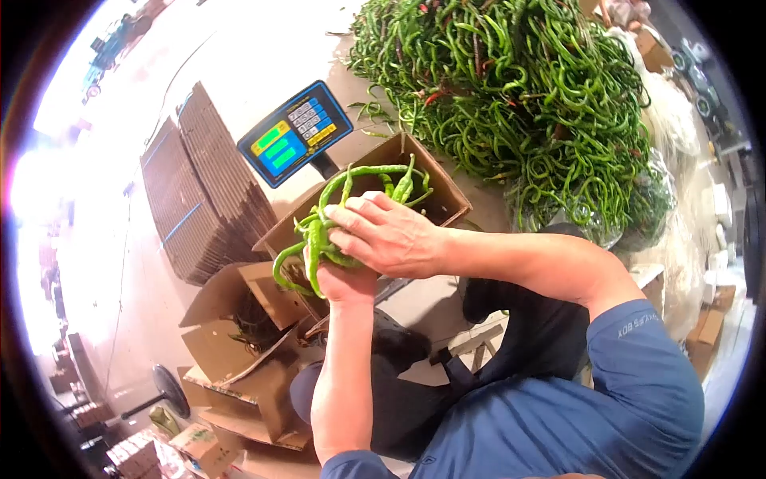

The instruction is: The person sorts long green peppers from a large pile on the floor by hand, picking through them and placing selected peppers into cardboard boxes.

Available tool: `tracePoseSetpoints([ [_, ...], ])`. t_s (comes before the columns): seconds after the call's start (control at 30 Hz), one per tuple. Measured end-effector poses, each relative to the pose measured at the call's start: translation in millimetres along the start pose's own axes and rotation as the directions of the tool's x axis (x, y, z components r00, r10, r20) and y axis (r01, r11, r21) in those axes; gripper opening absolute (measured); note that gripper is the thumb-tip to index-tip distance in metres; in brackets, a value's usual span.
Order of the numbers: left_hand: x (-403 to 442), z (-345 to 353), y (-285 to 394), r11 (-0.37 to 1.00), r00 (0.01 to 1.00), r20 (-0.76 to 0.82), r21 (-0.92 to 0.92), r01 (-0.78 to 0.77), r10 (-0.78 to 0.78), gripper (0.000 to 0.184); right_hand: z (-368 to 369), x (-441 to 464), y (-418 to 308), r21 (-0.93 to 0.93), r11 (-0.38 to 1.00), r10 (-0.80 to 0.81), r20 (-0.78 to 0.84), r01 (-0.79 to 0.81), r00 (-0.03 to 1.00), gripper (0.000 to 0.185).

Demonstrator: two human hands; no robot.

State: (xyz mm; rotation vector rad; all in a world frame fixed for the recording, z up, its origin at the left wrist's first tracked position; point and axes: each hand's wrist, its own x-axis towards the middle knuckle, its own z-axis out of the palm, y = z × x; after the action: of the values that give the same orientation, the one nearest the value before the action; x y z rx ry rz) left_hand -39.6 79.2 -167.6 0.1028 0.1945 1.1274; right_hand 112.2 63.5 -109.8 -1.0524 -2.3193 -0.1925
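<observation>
A bunch of long green peppers is held between my two hands, above an open cardboard box. My left hand is wrapped round the bunch from below, its fingers mostly hidden behind the peppers. From above and the right, my right hand presses on the same peppers with its fingers bent over them. Some peppers stick out past the hands toward the box's far side. Just behind the box stands a scale display with lit green readouts and a keypad.
A large heap of green peppers with a few red ones lies at the upper right. Flattened cardboard is stacked at the left. Open cartons stand at the lower left, near a round black stool.
</observation>
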Motion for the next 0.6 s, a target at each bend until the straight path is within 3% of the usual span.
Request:
tracePoseSetpoints([
  [0.07, 1.0, -7.6, 2.6, 0.997, 0.999, -0.032, 0.080, 0.004, -0.001, 0.045, -4.0, 1.7, -8.1, -0.048, 0.998, 0.047, 0.016, -0.046, 0.999, 0.043],
  [0.17, -2.6, -19.6, 0.1, 0.994, 0.998, 0.045, 0.103, -0.048, 0.043, 0.048, -6.1, 2.2, -16.7, -0.025, 0.997, 0.067, 0.002, -0.067, 0.998, 0.042],
  [0.2, -2.3, -18.3, 1.0, 0.965, 0.998, -0.004, -0.255, 0.058, -0.061, 0.048, -6.3, 2.6, -18.3, -0.001, 0.997, 0.077, 0.000, -0.077, 0.997, 0.042],
  [0.23, -1.2, -6.5, 1.9, 0.801, 0.985, -0.016, -0.584, 0.130, -0.172, 0.047, -7.1, 3.2, -17.0, -0.008, 0.997, 0.083, -0.011, -0.083, 0.996, 0.040],
  [0.27, -1.8, 7.8, -0.2, 0.973, 0.972, -0.208, -0.221, 0.058, -0.105, 0.047, -8.6, 2.7, -12.7, 0.038, 0.994, 0.102, 0.066, -0.105, 0.993, 0.040],
  [0.3, -1.9, 29.6, -3.3, 0.977, 0.919, -0.392, 0.183, 0.114, -0.034, 0.047, -10.5, 1.4, -5.1, 0.084, 0.988, 0.116, 0.145, -0.129, 0.983, 0.040],
  [0.33, 1.8, 40.3, -3.8, 0.943, 0.737, -0.671, 0.288, 0.165, 0.076, 0.046, -13.2, 0.2, 3.3, 0.134, 0.979, 0.124, 0.227, -0.157, 0.966, 0.040],
  [0.37, -2.3, 48.4, -0.2, 0.927, 0.739, -0.671, 0.311, 0.210, 0.058, 0.046, -30.3, 5.8, 16.1, 0.230, 0.945, 0.139, 0.362, -0.233, 0.922, 0.041],
  [0.4, -6.7, 49.8, 5.8, 0.908, 0.738, -0.673, 0.333, 0.254, 0.040, 0.047, -34.6, 0.7, 28.4, 0.237, 0.940, 0.167, 0.310, -0.246, 0.936, 0.043],
  [0.43, -12.9, 39.1, 18.7, 0.953, 0.799, -0.586, 0.146, 0.265, -0.132, 0.054, -39.7, -4.1, 40.2, 0.202, 0.952, 0.197, 0.177, -0.232, 0.964, 0.041],
  [0.47, -14.0, 54.8, 17.6, 0.960, 0.668, -0.744, 0.189, 0.206, 0.003, 0.050, -43.3, -8.7, 53.7, 0.165, 0.951, 0.250, 0.078, -0.260, 0.965, 0.036],
  [0.53, -26.8, 60.9, 25.7, 0.910, 0.692, -0.677, 0.408, 0.070, 0.251, 0.053, -56.9, -14.9, 77.0, 0.218, 0.883, 0.430, -0.026, -0.415, 0.902, 0.027],
  [0.57, -33.6, 64.2, 29.1, 0.850, 0.687, -0.617, 0.527, -0.001, 0.383, 0.056, -66.2, -18.8, 83.2, 0.256, 0.802, 0.556, 0.008, -0.540, 0.831, 0.025],
  [0.6, -37.0, 71.6, 29.8, 0.743, 0.673, -0.515, 0.665, -0.077, 0.531, 0.060, -66.5, -24.6, 92.4, 0.274, 0.800, 0.575, -0.100, -0.533, 0.812, 0.024],
])
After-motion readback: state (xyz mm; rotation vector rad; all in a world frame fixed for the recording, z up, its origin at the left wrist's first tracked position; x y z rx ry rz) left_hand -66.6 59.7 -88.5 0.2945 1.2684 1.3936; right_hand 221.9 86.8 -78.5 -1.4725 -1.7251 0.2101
